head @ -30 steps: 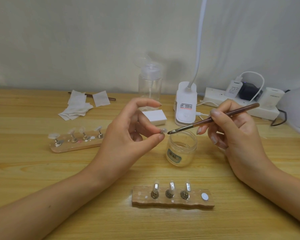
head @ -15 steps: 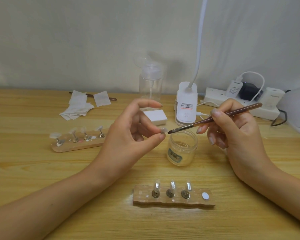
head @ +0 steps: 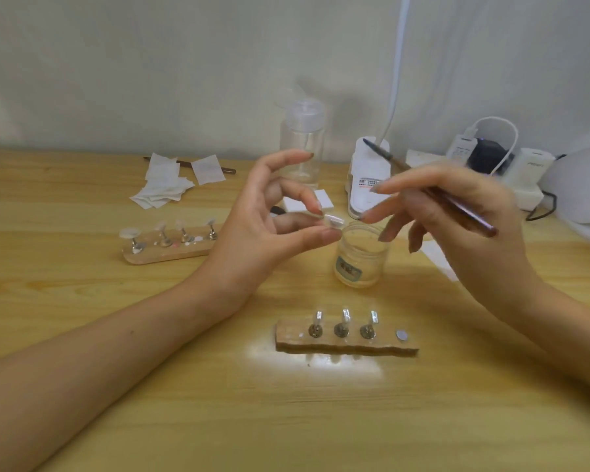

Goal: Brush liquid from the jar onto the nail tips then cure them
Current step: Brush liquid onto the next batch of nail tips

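My left hand (head: 269, 223) pinches a clear nail tip (head: 333, 221) between thumb and a fingertip, just above the open glass jar (head: 360, 258). My right hand (head: 457, 216) holds the brown brush (head: 470, 216) tucked in the hand, with the bristle end pointing up and back toward the lamp. Its straight fingers reach toward the nail tip and hover over the jar. A wooden holder (head: 346, 345) close to me carries three nail tips on metal stands and one bare magnet. A second holder (head: 167, 250) at the left carries several tips.
At the back stand a clear pump bottle (head: 302, 141), a white lamp base (head: 368, 185), a power strip with plugs (head: 484, 158) and a white device (head: 583, 189) at the right edge. Paper wipes (head: 164, 185) and a small white block (head: 307, 201) lie behind my left hand.
My right hand has turned the brush, so the bristles now point up and away from the nail tip, and its fingers have stretched out toward the tip. My left hand has stayed in place.
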Demonstrator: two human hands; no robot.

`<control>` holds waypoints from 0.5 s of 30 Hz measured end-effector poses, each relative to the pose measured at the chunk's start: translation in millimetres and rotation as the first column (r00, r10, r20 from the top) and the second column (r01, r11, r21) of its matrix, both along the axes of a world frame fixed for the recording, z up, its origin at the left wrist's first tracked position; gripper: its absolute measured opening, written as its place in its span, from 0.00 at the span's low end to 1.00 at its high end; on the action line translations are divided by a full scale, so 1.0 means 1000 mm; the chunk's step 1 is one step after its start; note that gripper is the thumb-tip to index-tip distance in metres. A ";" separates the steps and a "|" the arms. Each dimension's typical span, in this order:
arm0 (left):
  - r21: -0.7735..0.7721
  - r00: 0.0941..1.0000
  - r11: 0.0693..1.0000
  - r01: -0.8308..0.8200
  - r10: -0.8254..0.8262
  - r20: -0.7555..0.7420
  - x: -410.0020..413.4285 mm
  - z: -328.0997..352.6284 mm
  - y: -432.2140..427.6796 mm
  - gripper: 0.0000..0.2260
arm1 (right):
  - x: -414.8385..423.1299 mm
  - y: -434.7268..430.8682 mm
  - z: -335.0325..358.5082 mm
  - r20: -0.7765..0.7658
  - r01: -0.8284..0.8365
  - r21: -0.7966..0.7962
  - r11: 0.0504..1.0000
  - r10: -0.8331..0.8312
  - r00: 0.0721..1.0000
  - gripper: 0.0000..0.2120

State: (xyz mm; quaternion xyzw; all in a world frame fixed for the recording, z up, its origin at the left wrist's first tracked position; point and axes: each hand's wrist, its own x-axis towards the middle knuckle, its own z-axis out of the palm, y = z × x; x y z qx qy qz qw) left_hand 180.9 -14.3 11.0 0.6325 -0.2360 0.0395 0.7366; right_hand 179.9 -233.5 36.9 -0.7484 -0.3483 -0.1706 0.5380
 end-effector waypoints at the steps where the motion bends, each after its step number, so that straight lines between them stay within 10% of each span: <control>1: -0.009 0.999 0.999 0.040 -0.040 -0.005 0.000 0.000 0.000 0.36 | -0.001 0.003 0.003 0.013 -0.010 -0.063 0.998 0.011 1.000 0.06; 15: -0.052 0.985 0.985 0.164 -0.166 -0.038 -0.010 0.003 -0.001 0.31 | -0.025 0.026 0.023 -0.108 -0.054 -0.181 0.982 0.035 0.994 0.15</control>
